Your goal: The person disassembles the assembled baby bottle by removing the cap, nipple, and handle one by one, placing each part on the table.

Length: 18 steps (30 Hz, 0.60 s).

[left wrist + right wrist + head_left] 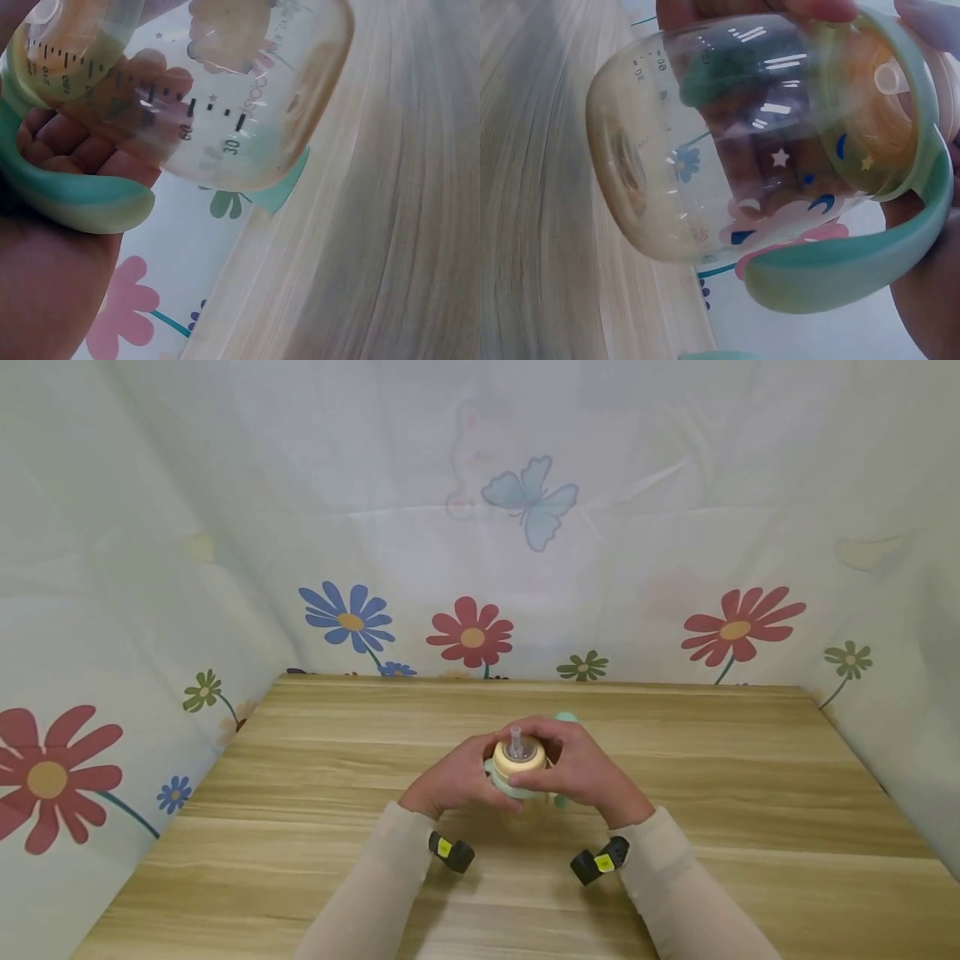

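Clear btl (742, 150) w/ green handles (840, 270), straw (516, 742) atop. L hand (467, 777) grips btl's left side, R hand (579, 768) grips its yellow collar (517, 763). Green item (566, 717) on table (300, 860) behind btl.

On my remote head feed I see matching long sleeves: left sleeve (363, 885), right sleeve (690, 885), both plain, pale cream-beige, soft creases near right cuff (663, 842). Left hand (461, 779) and right hand (590, 770) bare. Left wrist camera (461, 858) black, blocky, rounded at end, small yellow label (445, 847) on casing. Right wrist camera (584, 867) same black, second yellow label (604, 862). Dark marks on labels, probably lettering, too small for me to read.
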Tool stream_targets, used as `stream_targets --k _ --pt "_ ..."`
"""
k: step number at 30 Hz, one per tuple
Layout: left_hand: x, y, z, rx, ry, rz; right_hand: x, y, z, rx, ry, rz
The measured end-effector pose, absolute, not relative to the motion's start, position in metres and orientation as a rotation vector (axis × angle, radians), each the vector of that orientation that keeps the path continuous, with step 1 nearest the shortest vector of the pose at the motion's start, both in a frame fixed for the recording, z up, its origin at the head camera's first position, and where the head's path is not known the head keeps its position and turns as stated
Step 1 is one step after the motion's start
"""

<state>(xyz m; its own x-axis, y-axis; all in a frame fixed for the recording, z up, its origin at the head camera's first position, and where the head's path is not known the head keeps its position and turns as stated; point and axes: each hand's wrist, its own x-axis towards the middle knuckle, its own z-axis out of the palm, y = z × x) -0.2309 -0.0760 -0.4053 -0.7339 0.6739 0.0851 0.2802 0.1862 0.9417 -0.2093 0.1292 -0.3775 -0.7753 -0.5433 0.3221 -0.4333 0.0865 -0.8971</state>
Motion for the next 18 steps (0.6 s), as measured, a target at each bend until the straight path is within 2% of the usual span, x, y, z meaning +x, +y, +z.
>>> stream_targets --k 18 --pt "-0.2329 -0.0728 -0.4104 0.829 2.412 1.624 -0.2091 0.1215 -0.3800 -0.915 2.717 -1.674"
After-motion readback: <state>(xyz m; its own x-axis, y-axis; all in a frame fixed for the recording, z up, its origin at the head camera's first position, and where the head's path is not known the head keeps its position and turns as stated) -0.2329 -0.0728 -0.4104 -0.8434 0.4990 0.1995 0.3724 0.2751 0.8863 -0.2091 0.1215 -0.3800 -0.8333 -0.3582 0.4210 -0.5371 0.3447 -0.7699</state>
